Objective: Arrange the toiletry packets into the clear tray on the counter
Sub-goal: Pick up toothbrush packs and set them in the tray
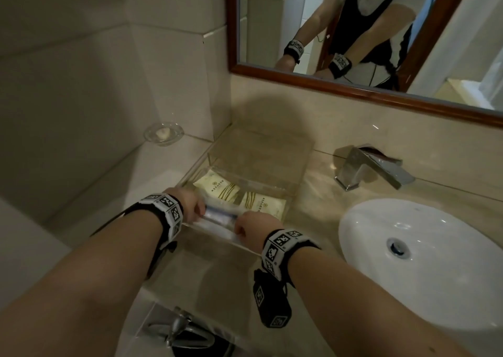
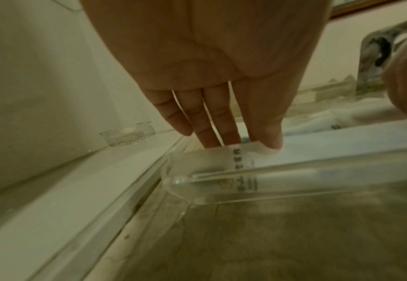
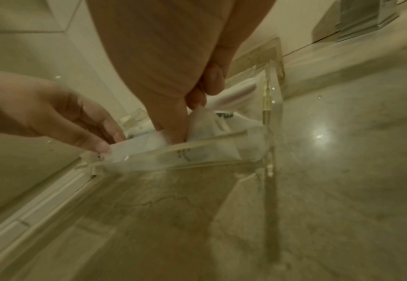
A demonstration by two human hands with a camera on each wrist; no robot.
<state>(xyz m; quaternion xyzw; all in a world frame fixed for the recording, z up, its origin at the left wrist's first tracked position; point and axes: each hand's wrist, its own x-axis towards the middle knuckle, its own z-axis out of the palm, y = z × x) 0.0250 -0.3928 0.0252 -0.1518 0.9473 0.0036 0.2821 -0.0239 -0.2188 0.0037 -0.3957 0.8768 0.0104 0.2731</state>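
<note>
One clear tray (image 1: 272, 166) stood on the table (image 1: 318, 198), in the middle of the frame. Two cream packets (image 1: 217, 190) lay flat inside it. One long packet (image 1: 220, 215) was at the tray's near wall. The left hand (image 1: 190, 207) pinched its left end and the right hand (image 1: 253, 228) its right end, each grip closed on it.

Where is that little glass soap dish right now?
In the head view, the glass soap dish sits on the pale ledge at far left, against the tiled wall, just left of and behind the clear tray, not touching it.
</note>
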